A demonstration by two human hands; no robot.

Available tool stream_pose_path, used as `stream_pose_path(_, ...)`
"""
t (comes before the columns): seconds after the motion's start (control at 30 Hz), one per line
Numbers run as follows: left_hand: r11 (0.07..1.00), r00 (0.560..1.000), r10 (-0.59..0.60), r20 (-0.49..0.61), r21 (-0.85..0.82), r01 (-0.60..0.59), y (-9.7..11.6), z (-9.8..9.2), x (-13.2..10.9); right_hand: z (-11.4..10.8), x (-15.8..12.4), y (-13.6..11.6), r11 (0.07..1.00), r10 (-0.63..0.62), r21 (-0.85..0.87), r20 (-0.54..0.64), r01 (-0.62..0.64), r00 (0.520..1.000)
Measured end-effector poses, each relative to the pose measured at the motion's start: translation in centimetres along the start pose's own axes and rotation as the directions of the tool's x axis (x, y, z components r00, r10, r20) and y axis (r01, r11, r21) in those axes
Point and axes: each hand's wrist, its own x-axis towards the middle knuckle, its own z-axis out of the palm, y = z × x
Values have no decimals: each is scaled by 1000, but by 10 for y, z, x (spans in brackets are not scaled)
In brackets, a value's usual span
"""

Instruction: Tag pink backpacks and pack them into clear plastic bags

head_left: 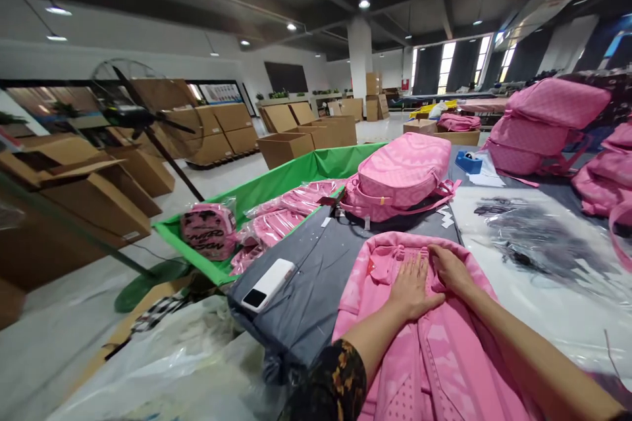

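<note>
A pink backpack lies in front of me on the dark covered table, its shoulder straps facing up. My left hand rests flat on its upper part, fingers stretched toward the top edge. Just to the right, my right hand has its fingers bent around the pink fabric near the top of a strap. A small red tag shows at the upper left of this backpack. Beyond it sits another pink backpack, lying on its side.
Left of me are a white phone-like device and a green fabric bin with plastic-wrapped pink bags. To the right are plastic sheets, a blue tape dispenser and stacked pink backpacks. A fan and cardboard boxes stand left.
</note>
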Motion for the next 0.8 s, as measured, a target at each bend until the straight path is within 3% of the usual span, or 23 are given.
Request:
stream_pose_path(0.1, 1000, 999, -9, 39, 2, 9, -4, -4, 2, -28, 8, 20, 997, -23, -68, 49, 26, 999)
stream_pose_path(0.2, 1000, 997, 8, 74, 19, -9, -4, -11, 0, -44, 35, 45, 989, 32, -149, 214, 0, 976)
stream_pose_path(0.27, 1000, 999, -7, 34, 12, 7, -3, -11, -4, -41, 58, 56, 983, 52, -184, 357, 15, 933)
stream_pose_path(0.33, 1000, 997, -8, -81, -6, 7, -4, -9, -10, -29, 78, 61, 977, 62, -207, 460, 40, 886)
stream_pose_path(0.4, 998, 981, 60, -184, -6, -62, -5, -8, -12, -17, 89, 60, 971, 76, -233, 517, 54, 853)
stream_pose_path(0.5, 989, 983, 144, -112, -11, -146, -9, -11, -6, -12, 86, 53, 961, 97, -270, 536, 61, 839)
stream_pose_path(0.6, 994, 994, 114, 5, -2, -114, -11, -14, 6, -26, 67, 40, 953, 73, -291, 483, 82, 873)
stream_pose_path(0.7, 993, 994, 109, -18, 38, -108, -10, -12, 12, -44, 57, 21, 950, 50, -298, 446, 95, 894)
stream_pose_path(0.8, 988, 988, 138, -70, 74, -133, -9, -10, 12, -49, 73, -5, 961, 20, -259, 407, 94, 913)
